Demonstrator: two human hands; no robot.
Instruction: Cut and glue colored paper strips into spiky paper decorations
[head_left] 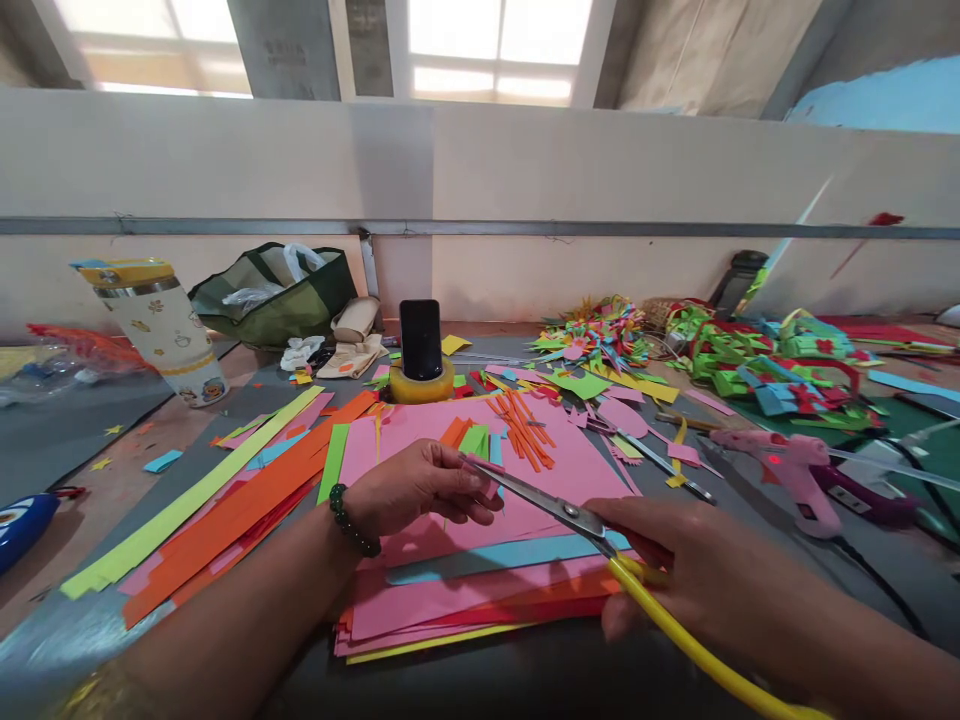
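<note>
My right hand (675, 535) is closed round the yellow handles of a pair of scissors (551, 505), whose blades point left. At their tips my left hand (420, 485), with a dark green bead bracelet on its wrist, pinches a small pink paper strip (489, 466). The strip lies along the blade tips; whether the blades touch it I cannot tell. Below both hands is a stack of pink paper sheets (420, 615) with a blue paper strip (499, 557) across it. Thin orange paper strips (525, 430) lie on the stack just beyond my hands.
Long orange paper strips (240, 520) lie at left, near a tumbler (161, 335). A phone (421, 340) stands in a yellow tape roll (424, 388). At right are a pink glue gun (799, 470), its cord, and a heap of paper decorations (772, 365). A green bag (281, 300) sits behind.
</note>
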